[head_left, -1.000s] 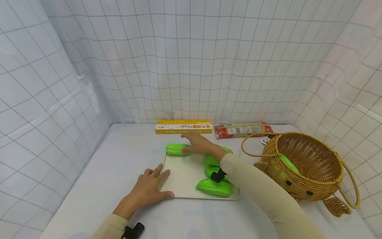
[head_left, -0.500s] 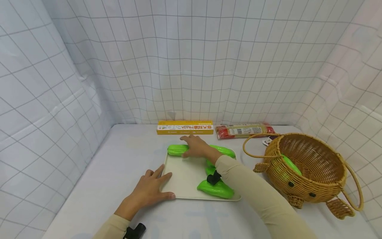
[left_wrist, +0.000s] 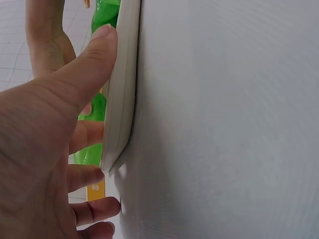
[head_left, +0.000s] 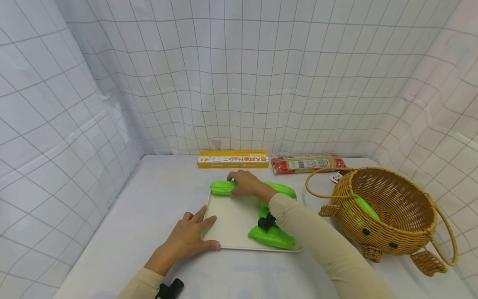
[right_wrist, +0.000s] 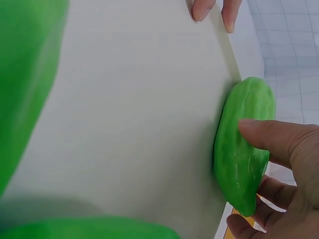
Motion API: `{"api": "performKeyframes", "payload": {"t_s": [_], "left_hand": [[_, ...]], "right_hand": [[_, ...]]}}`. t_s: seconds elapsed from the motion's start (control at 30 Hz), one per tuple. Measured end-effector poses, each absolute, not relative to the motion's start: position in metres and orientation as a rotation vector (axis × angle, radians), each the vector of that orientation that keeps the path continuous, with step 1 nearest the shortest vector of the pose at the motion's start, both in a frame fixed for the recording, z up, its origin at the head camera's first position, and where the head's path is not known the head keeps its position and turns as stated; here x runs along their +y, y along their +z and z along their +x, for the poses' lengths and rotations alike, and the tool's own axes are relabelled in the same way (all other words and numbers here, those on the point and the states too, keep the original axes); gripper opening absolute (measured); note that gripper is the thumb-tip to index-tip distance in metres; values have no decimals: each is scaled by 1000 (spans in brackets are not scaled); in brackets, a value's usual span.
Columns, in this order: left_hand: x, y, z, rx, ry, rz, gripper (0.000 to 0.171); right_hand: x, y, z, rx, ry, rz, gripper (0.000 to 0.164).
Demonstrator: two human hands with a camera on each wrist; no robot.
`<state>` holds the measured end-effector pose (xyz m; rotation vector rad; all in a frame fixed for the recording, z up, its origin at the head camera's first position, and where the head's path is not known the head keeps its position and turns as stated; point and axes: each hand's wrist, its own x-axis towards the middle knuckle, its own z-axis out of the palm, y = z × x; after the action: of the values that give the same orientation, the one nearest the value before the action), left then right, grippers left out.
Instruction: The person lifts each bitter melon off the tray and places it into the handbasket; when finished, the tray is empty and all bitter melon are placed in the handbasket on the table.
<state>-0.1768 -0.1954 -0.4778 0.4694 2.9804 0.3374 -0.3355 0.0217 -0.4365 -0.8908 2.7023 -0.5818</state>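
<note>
On the white tray [head_left: 231,220], a ridged green vegetable [head_left: 221,187], shaped like a bitter melon, lies along the far left edge. My right hand [head_left: 245,182] pinches it around its right part, with the thumb [right_wrist: 254,130] on its near side and the fingers behind it. More green vegetables of this kind lie along the tray's right side, one at the front [head_left: 271,237] and one at the back [head_left: 281,189], with others partly hidden under my right forearm. My left hand [head_left: 188,238] rests with spread fingers at the tray's near left corner, thumb [left_wrist: 97,52] on the rim.
To the right stands a wicker basket [head_left: 388,236] with looped handles and another green vegetable [head_left: 367,207] inside. Behind the tray lie a yellow pasta box [head_left: 233,164] and a red clear-wrapped packet [head_left: 308,163]. White gridded curtains [head_left: 242,83] enclose the table.
My right hand has come down a little onto the far left vegetable, and its fingers have closed around it. My left hand stays at the tray corner.
</note>
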Motion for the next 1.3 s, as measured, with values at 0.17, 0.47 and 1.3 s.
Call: {"api": "performKeyframes", "payload": {"t_s": [0.17,0.47,1.3], "left_hand": [[-195,-478,-178,2978,326,465,89],[-193,-475,-176,2969,332,466,90],[-193,-473,-177,2960,371,450,91]], "right_hand": [[20,-436,-336,2696,-572,-934,48],[23,-418,-329,2664,-652,-966,49],[224,-264,-272,2670,-1002,-628,49]]}}
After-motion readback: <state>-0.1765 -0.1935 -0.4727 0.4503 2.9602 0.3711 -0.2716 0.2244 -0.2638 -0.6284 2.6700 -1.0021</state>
